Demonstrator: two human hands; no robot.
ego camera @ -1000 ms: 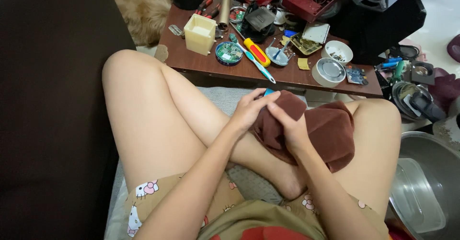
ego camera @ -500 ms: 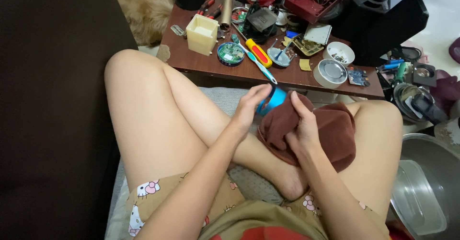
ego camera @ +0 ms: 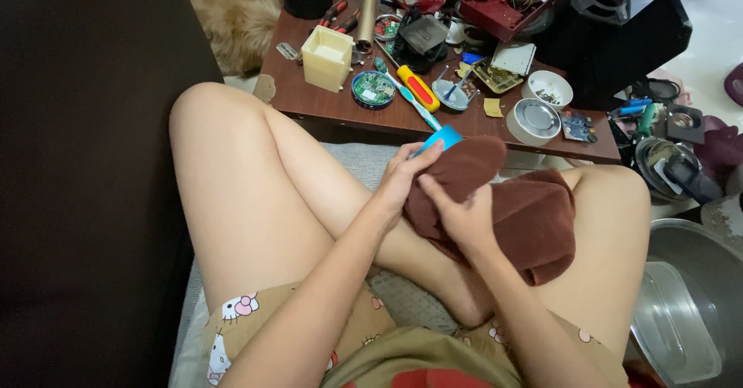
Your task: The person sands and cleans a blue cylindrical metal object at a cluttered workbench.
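Gripping a blue object (ego camera: 444, 138), the left hand (ego camera: 406, 177) curls shut around it. Beside it, the right hand (ego camera: 460, 216) presses a brown towel (ego camera: 534, 218) over that object, fingers closed on the cloth. A cream square box (ego camera: 327, 57) stands on the brown table (ego camera: 309, 101).

Brown cloth (ego camera: 517, 216) bunched over lap, wrapping small blue object (ego camera: 443, 138).

Tan shorts (ego camera: 255, 318) printed with small white cartoon cats are worn; arms and legs are left bare.
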